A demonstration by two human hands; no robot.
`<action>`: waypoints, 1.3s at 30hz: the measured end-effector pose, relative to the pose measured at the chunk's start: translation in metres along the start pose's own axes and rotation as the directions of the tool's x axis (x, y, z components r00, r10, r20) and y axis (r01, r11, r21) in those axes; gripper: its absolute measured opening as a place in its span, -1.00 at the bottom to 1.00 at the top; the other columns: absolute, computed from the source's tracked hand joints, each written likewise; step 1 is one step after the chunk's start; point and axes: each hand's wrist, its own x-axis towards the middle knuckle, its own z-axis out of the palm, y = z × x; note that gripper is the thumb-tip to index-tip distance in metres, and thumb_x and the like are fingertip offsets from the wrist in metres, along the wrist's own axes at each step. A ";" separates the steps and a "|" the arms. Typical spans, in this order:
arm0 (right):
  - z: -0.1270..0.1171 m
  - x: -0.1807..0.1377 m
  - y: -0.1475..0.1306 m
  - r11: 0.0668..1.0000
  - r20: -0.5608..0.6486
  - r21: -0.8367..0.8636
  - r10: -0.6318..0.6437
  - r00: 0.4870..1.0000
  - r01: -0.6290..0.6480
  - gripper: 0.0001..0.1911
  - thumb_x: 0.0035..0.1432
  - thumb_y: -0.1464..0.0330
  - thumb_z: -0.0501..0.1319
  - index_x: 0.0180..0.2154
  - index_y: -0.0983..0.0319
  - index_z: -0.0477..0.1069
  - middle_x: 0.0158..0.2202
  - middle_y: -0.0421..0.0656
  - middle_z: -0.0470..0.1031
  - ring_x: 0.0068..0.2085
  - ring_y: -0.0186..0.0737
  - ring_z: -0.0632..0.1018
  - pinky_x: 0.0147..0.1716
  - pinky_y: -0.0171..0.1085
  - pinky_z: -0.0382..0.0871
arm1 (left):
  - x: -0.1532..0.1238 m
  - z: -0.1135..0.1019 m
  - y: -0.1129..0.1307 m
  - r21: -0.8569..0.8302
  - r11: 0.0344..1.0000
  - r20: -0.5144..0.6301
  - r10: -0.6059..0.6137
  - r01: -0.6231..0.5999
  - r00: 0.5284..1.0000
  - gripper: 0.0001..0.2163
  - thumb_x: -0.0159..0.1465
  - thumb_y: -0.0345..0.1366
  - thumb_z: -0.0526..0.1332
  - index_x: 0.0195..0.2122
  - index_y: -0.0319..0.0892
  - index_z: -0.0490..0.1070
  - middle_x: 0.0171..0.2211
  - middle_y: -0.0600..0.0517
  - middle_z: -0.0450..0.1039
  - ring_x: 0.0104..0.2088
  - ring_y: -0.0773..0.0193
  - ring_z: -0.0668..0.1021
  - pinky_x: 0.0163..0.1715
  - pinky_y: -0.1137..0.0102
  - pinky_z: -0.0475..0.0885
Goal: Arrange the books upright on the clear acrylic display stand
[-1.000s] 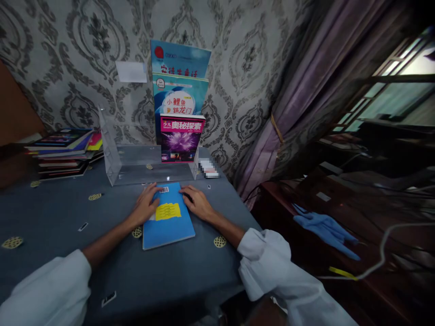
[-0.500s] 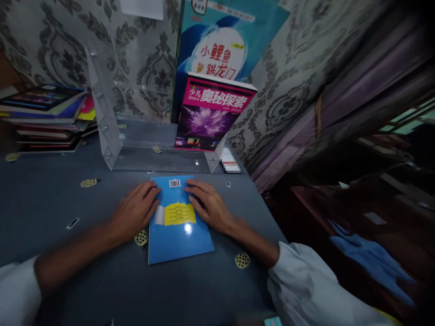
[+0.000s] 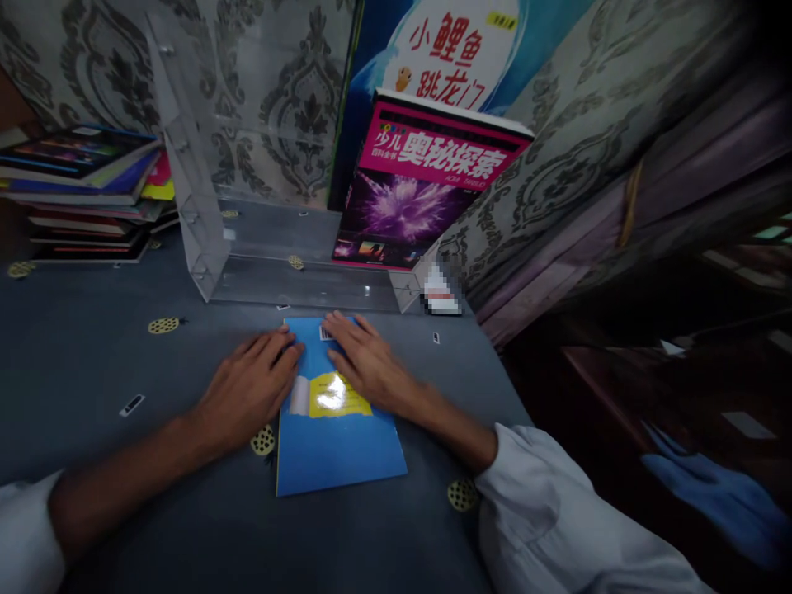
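Note:
A thin blue book (image 3: 340, 458) with a yellow text panel lies flat on the table, its barcode partly covered by fingers. My left hand (image 3: 255, 379) rests along the book's left edge, fingers stretched forward with the tips on the cover. On the upper right of the cover lies my right hand (image 3: 366, 359), palm down with its fingers extended. Just beyond the book stands a clear acrylic rack (image 3: 303, 285). In its right part leans a pink and purple book (image 3: 412, 194), in front of a larger teal book (image 3: 426, 49).
A stack of books (image 3: 92, 190) sits at the back left. The grey tablecloth (image 3: 154, 470) has pineapple prints. A small pixelated item (image 3: 442, 289) is beside the rack. Past the table's right edge are a purple curtain (image 3: 575, 223) and a blue cloth (image 3: 711, 503).
My right hand has slid left and inward over the cover, now hiding most of the barcode. My left hand stays at the left edge. The camera view has shifted slightly closer.

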 end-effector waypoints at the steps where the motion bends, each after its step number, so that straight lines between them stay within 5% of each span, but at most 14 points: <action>1: -0.004 -0.005 0.005 0.999 -0.018 -0.011 0.031 0.999 -0.031 -0.52 0.46 0.28 0.01 0.31 0.28 0.25 0.34 0.10 0.32 0.40 0.05 0.26 0.38 0.23 0.08 | 0.000 -0.001 0.001 0.001 1.000 -0.001 -0.004 0.004 1.000 -0.66 0.48 -0.29 -0.07 0.08 -0.23 0.43 0.06 -0.23 0.51 0.17 -0.06 0.51 0.10 0.01 0.51; 14: -0.012 -0.030 0.032 0.970 -0.152 0.215 0.149 0.977 -0.114 -0.56 0.46 0.21 0.01 0.29 0.06 0.30 0.33 -0.08 0.36 0.33 -0.04 0.39 0.34 0.23 0.21 | 0.004 -0.006 -0.006 -0.012 1.000 0.108 -0.022 0.023 0.994 -0.53 0.53 -0.13 -0.16 0.24 -0.21 0.37 0.26 -0.20 0.39 0.24 -0.03 0.46 0.23 -0.04 0.39; 29: -0.017 -0.026 0.037 0.878 -0.169 0.462 0.222 0.960 -0.122 -0.46 0.46 0.01 -0.08 0.23 0.12 0.39 0.12 -0.06 0.56 0.13 -0.03 0.56 0.15 0.09 0.45 | 0.063 0.011 -0.010 -0.210 0.973 0.327 0.159 -0.093 0.932 -0.42 0.51 0.02 -0.18 0.39 -0.24 0.17 0.42 -0.13 0.13 0.41 0.03 0.21 0.39 -0.01 0.14; 39: -0.016 -0.025 0.037 0.884 -0.176 0.453 0.217 0.960 -0.117 -0.44 0.45 -0.02 -0.08 0.23 0.10 0.38 0.20 -0.10 0.50 0.22 -0.08 0.49 0.26 0.03 0.32 | 0.076 0.018 0.002 -0.291 0.929 0.335 0.322 -0.228 0.885 -0.44 0.52 -0.02 -0.20 0.42 -0.19 0.10 0.43 -0.10 0.12 0.44 0.09 0.16 0.43 0.02 -0.01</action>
